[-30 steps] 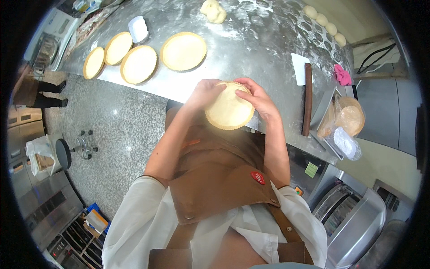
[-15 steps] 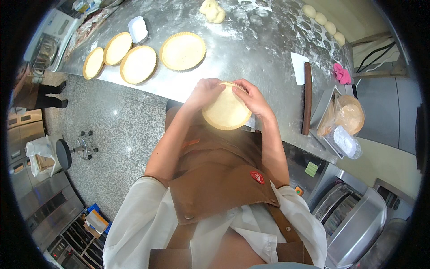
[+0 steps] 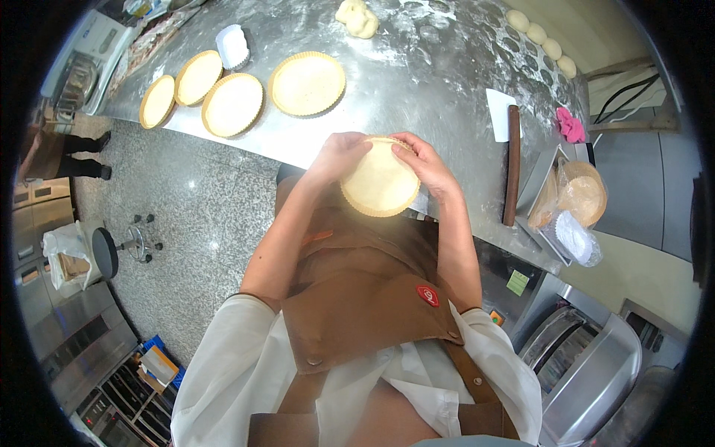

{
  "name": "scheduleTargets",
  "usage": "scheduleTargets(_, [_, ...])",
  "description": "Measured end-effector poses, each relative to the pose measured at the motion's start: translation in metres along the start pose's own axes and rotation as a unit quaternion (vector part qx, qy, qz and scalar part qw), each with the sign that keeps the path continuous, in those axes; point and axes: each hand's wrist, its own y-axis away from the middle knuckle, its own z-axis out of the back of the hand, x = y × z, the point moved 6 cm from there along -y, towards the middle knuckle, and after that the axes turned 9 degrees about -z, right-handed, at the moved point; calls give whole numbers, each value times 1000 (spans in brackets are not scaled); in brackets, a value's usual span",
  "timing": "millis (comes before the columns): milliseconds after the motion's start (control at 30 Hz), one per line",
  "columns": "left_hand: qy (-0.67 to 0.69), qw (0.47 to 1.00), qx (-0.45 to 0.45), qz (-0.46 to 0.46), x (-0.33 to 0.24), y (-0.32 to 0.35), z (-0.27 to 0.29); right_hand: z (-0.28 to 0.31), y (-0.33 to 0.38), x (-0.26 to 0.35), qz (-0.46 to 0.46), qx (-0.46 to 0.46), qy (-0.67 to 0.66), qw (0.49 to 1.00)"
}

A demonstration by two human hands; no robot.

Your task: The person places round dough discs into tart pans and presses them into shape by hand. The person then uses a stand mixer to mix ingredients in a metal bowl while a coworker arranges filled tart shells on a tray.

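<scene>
Pale raw dough, pressed into a fluted round tart tin (image 3: pixel 380 181) and held up between both hands just clear of the near edge of the floured steel worktop (image 3: pixel 439 67), above a brown apron (image 3: pixel 357 298). Head view only: left hand (image 3: pixel 337 154) cupping the tin's left rim, fingers together and curled over the top edge; right hand (image 3: pixel 426 160) clasping the right rim, fingertips (image 3: pixel 399 143) bent inward and pressing on the dough at the fluted wall. Lining of the shell apparently in hand, with the pastry being worked into the flutes; likely to call next for a turn of the tin and more even thumb pressure around the rest of the rim. Four lined tart shells (image 3: pixel 307 83) laid out on the far left of the worktop, well apart from the hands; a wooden rolling pin (image 3: pixel 512 165) to the right, a lump of dough (image 3: pixel 357 18) beyond.
</scene>
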Motion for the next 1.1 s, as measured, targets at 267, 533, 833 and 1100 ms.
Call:
scheduleTargets(267, [20,999,31,-15,-4,-1,-6,10,-17,-15,7,-112,114,987])
scheduleTargets(533, [-12,1000,-4,2,-5,-7,-4,5,0,0,35,-77,-29,996])
scheduleTargets(833, [38,998,24,-32,-15,-2,-9,3,-12,7,33,-200,241,949])
scheduleTargets(1100, [15,1000,-9,-3,-2,-10,-2,2,-10,1,56,-66,58,995])
